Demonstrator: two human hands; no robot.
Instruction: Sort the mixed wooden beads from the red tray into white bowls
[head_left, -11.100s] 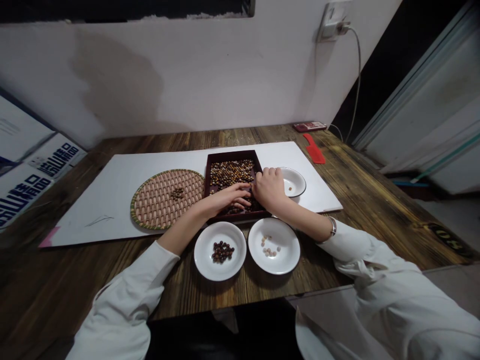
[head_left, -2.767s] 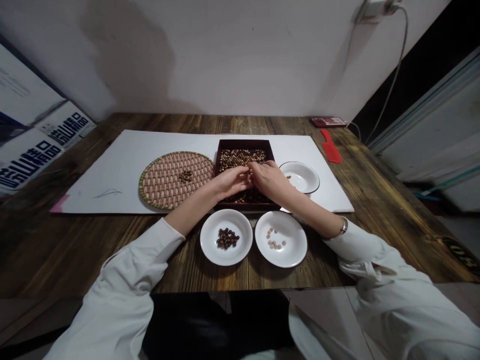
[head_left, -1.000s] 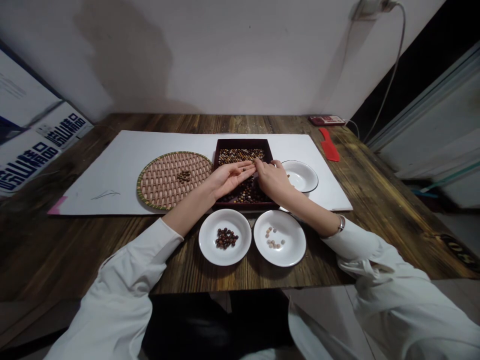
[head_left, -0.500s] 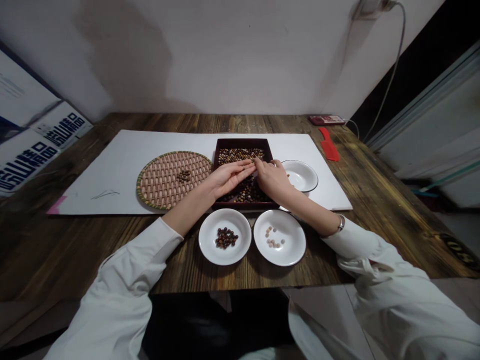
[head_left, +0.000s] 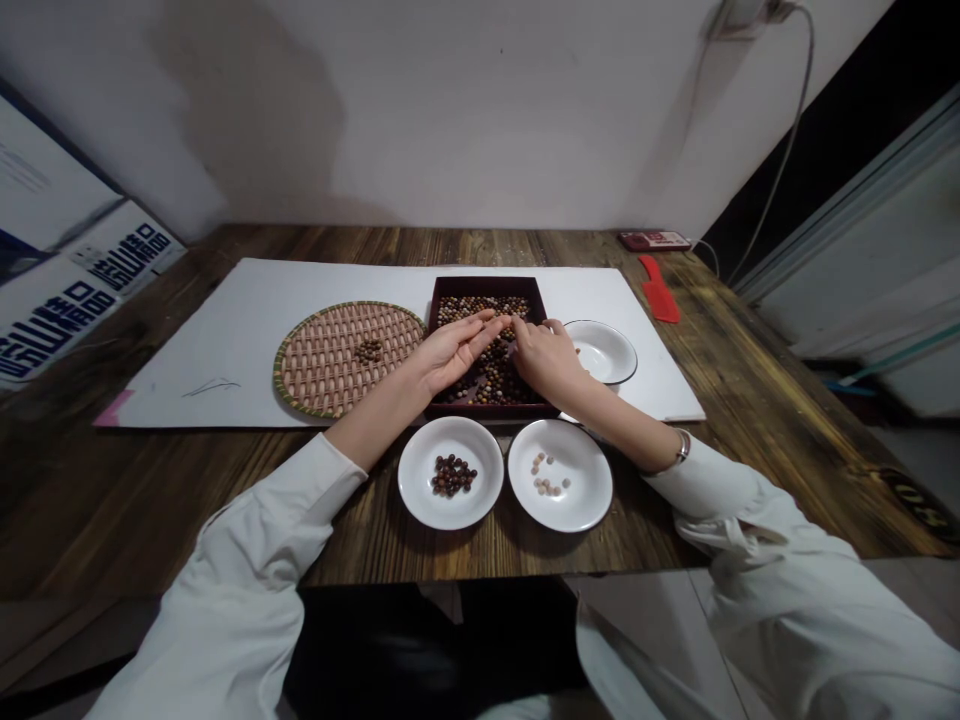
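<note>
Over a dark red box [head_left: 487, 410] of mixed brown, black and pale beads [head_left: 501, 372], my left hand [head_left: 454, 352] lies palm up with its fingers stretched out. Its fingertips meet those of my right hand [head_left: 546, 355], which is bent down with thumb and index finger together; anything between them is too small or hidden to name. A round woven tray [head_left: 319, 365] left of the box bears a small heap of brown beads [head_left: 368, 351]. In front stand a white dish [head_left: 415, 500] with dark brown beads [head_left: 454, 476] and another white dish [head_left: 585, 505] with several pale beads [head_left: 551, 486].
A third white dish [head_left: 611, 350] sits right of the box, partly behind my right hand. All but the front dishes rest on a white board [head_left: 225, 330]. Farther right are a red scraper-like tool [head_left: 660, 295] and a phone [head_left: 654, 241]. Printed boxes [head_left: 75, 290] stand at the left.
The fingers of my left hand have shifted slightly and spread a little beside my right fingertips. My right hand has hardly moved, and the dishes and tray stay put.
</note>
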